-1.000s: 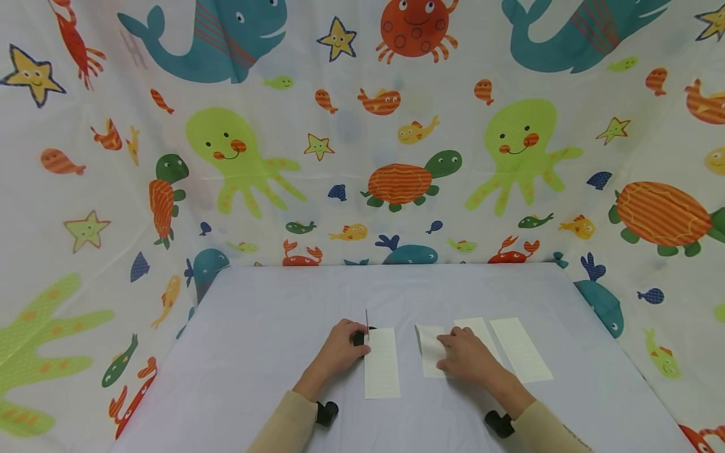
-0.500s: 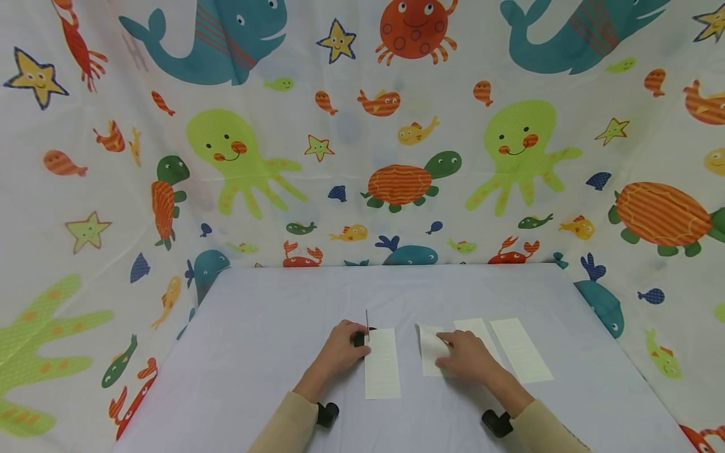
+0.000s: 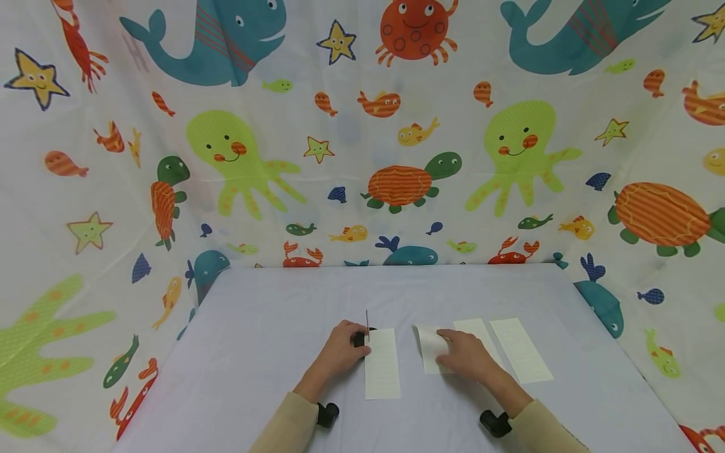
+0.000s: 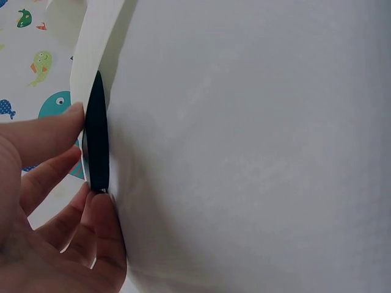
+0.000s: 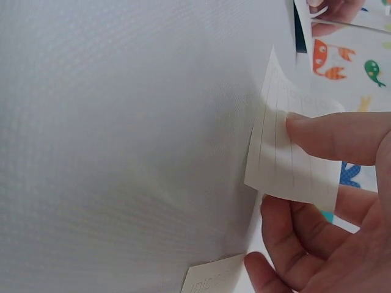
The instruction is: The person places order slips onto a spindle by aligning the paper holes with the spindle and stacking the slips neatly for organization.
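Left hand point(image 3: 340, 349) pinches black clip w/ thin metal blade point(image 3: 362, 336), centre-bottom of frame. Right hand point(image 3: 466, 355) lifts pale lined paper slip point(image 3: 429, 346) just right of it. Better to pinch only one sheet, keep it flat.

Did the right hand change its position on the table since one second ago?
Yes, slightly. The right hand has slid toward the far side of the table and a little left, judged against the long paper strip at its right, which stayed put.
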The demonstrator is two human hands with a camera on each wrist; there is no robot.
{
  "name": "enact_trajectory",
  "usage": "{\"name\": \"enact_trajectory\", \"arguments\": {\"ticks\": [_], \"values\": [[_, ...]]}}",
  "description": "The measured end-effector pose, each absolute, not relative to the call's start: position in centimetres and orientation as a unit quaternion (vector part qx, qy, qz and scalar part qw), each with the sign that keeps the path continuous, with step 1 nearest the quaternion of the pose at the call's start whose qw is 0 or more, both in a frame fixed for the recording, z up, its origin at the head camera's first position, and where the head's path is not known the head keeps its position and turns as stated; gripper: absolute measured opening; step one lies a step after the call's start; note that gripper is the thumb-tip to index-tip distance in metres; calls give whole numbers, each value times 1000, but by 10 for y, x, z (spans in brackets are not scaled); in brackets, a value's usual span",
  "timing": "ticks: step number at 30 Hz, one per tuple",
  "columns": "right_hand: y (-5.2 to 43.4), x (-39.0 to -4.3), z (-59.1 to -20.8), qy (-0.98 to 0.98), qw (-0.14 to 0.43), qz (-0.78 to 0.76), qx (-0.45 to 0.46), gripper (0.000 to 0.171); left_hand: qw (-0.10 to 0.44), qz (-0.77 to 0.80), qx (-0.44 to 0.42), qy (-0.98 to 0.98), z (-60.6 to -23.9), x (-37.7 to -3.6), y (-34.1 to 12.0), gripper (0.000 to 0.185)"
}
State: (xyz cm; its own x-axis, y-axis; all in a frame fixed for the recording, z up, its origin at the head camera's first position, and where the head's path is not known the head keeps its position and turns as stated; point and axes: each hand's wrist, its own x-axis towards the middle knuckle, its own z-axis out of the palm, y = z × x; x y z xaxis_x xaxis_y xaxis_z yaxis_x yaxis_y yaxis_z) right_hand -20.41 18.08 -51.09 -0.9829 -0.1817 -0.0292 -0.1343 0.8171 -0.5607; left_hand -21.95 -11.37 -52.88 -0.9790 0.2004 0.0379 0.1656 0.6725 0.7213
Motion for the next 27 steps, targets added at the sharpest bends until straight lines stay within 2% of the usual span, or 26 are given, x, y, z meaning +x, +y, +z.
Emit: {"name": "enact_trajectory", "arguments": {"ticks": [10, 17, 27], "values": [[181, -201, -513, 934, 45, -348, -75, 65, 21, 391, 103, 914, -531, -219, -113, 33], [181, -200, -514, 921, 23, -379, -83, 61, 13, 387, 103, 916, -532, -216, -112, 33], [177, -198, -516, 908, 19, -409, -84, 62, 15, 391, 96, 915, -534, -218, -110, 34]]}}
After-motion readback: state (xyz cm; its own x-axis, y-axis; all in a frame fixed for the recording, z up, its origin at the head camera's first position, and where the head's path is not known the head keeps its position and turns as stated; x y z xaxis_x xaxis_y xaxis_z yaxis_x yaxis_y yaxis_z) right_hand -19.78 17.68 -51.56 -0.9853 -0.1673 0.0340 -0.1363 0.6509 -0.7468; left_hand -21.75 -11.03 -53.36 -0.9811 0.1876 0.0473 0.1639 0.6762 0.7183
